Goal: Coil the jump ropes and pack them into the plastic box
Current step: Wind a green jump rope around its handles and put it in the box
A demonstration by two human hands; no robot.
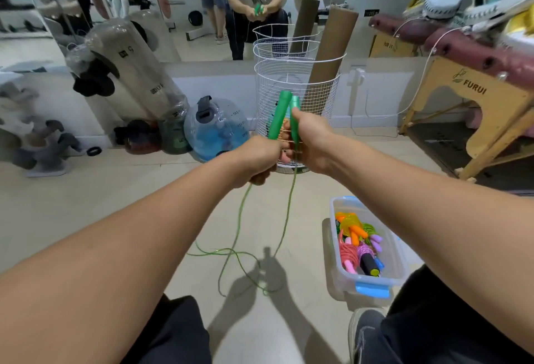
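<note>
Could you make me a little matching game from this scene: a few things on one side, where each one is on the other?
Things:
1. green handles
2. green cord
3. plastic box
4. wire basket

Places:
A. on the floor by the right leg, with coiled ropes inside
B. gripped in both hands
C. standing behind the hands, holding a cardboard tube
D. hanging down and lying loose on the floor

Pairs: 1-B, 2-D, 3-A, 4-C

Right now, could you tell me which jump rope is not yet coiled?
The green jump rope: both hands hold its handles, and its cord trails loose on the floor, while the others lie coiled in the plastic box.
</note>
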